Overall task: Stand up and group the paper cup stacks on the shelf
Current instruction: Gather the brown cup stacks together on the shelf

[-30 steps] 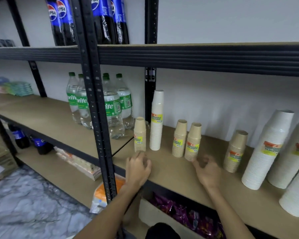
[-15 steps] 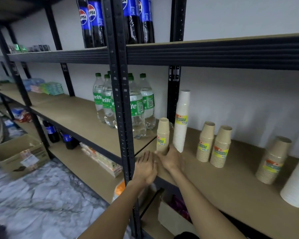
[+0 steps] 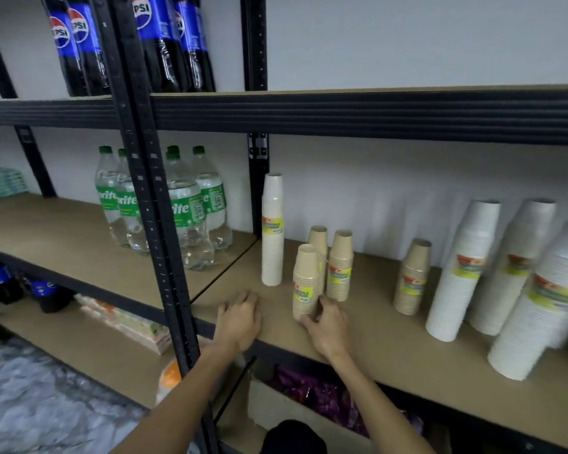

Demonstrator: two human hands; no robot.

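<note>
Starting at the left, beyond the Sprite bottles, the left grip rests on the front of the shelf, fingers loosely bent and holding nothing. Just right of it the tall white stack stands upright near the post. Next comes the front brown stack, upright, with the right grip curled round its base. Two brown stacks stand just behind it. Done well, I judge, this stack slides low along the board, held at the base so the top does not sway, until it sits snug beside the pair without knocking them. Further right a lone brown stack tilts, and the large white stacks lean, not yet stood up.
</note>
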